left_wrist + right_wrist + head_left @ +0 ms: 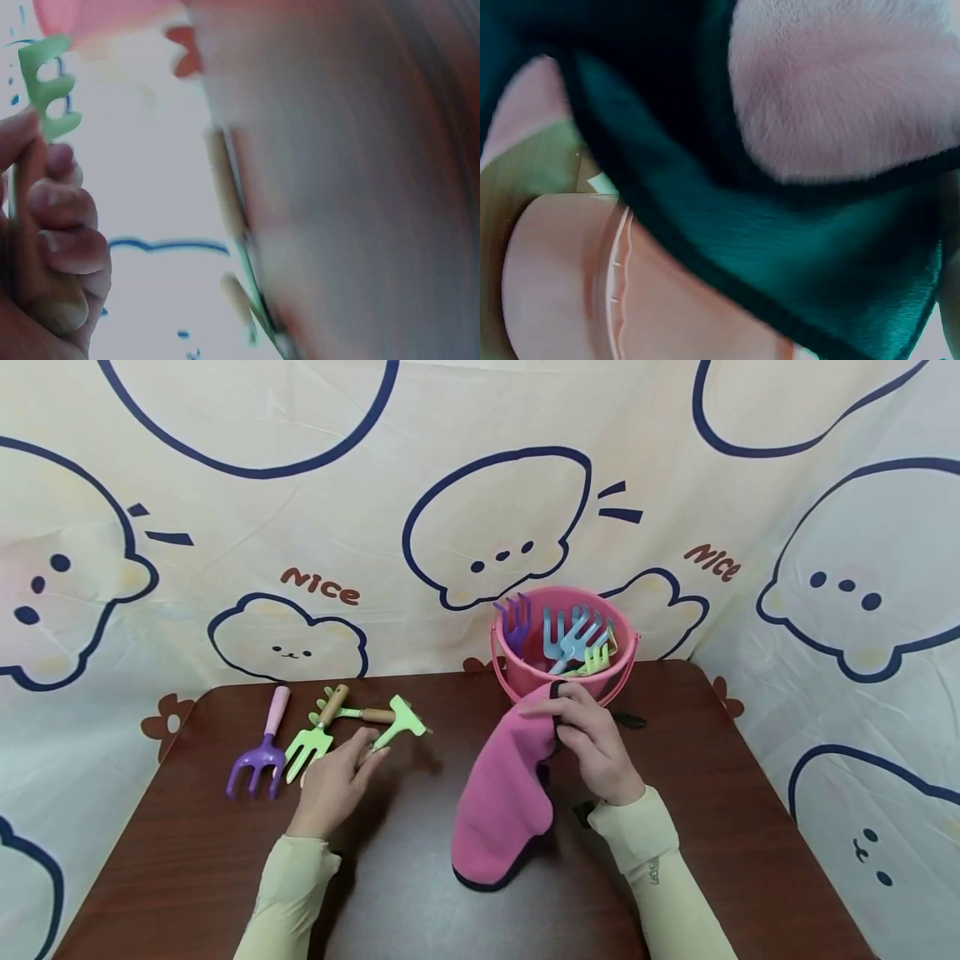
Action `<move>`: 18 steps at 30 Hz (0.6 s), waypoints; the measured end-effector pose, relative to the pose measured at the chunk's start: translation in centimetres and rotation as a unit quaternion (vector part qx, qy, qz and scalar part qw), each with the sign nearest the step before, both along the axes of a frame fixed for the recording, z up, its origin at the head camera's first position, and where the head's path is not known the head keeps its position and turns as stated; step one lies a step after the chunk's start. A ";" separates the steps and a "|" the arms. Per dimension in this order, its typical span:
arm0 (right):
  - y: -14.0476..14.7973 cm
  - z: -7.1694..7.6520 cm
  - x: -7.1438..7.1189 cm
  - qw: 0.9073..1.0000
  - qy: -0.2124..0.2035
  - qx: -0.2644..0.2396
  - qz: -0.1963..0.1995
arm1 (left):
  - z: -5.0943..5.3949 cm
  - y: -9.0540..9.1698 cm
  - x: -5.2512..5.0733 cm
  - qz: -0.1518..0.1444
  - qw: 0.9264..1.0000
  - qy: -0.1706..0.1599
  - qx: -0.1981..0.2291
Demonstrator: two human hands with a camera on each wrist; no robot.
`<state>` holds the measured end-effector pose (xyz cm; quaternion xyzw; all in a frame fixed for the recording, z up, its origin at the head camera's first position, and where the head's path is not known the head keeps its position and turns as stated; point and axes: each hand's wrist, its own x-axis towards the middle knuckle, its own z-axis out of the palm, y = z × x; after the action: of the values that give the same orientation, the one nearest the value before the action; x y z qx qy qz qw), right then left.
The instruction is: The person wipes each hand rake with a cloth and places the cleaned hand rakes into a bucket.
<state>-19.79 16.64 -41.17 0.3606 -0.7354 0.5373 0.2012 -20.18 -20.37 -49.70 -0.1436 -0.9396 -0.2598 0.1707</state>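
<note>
My left hand (337,781) grips the wooden handle of a small light-green hand rake (406,717), held above the table with its head pointing away. In the left wrist view the fingers curl round that handle below the green tines (52,90). My right hand (596,747) pinches the top edge of a pink cloth (502,802) with black trim, which hangs down in front of a pink bucket (517,681). Seen from the right wrist, the cloth has a fuzzy pink face (840,97) and a dark green face (780,247). Those fingertips are partly hidden there.
Left on the brown table lie a purple fork (262,756), a green fork (309,745) and another wooden-handled green tool (378,716). Inside the bucket stand a purple fork (517,627), blue forks (577,639) and a green rake (596,660). Printed cloth walls (450,410) border the table.
</note>
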 end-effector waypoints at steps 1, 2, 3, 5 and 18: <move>-0.1 0.0 0.1 1.000 0.013 0.006 -0.010 | 0.3 0.3 0.1 -0.006 1.000 -0.010 0.028; -0.3 0.0 0.1 0.999 0.027 0.009 -0.025 | 0.5 0.7 0.3 -0.011 0.998 -0.023 0.057; -0.5 0.0 0.2 0.998 0.045 0.009 -0.049 | 0.8 1.2 0.5 -0.022 0.995 -0.036 0.088; -0.8 -0.1 0.2 0.992 0.082 -0.003 -0.092 | 1.3 2.1 0.8 -0.046 0.986 -0.065 0.149; -4.7 -2.1 0.5 0.990 -0.053 -0.120 -0.047 | 2.6 7.6 3.6 -0.181 0.923 -0.125 0.315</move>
<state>-19.26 11.93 -43.30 0.2698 -0.6918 0.6296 0.2286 -16.53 -12.76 -47.05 -0.2165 -0.7807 -0.5849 0.0385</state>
